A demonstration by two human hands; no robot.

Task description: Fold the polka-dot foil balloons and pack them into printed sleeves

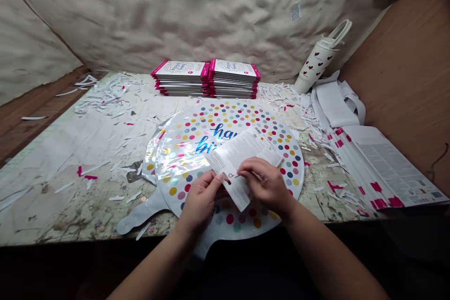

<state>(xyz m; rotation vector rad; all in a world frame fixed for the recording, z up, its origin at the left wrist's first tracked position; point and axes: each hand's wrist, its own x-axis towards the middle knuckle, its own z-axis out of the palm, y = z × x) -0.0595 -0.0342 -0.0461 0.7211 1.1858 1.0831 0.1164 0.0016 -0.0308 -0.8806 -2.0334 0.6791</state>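
Your left hand (199,204) and right hand (265,185) are both closed in a pinch on a printed paper insert (239,159), gripping it from either side. It looks held up between them to keep it steady, not resting flat. The insert sits between your hands, its far end sticking out past them and angled up and to the right. Directly under it lies a foil balloon (228,117) with coloured dots and blue lettering, part of the lettering hidden by the insert. It seems spread flat as a working surface. A second foil balloon (150,159) shows from beneath its left edge. Farther ahead, two stacks of pink-edged packets (207,77) sit side by side, squared up, probably to keep them neat. To your right are fanned printed sheets with pink marks (386,168), with white paper strips (333,103) just beyond. Paper offcuts (101,96) are scattered across the scarred desk (52,211). A heart-print bottle (316,63) stands at the far right corner.
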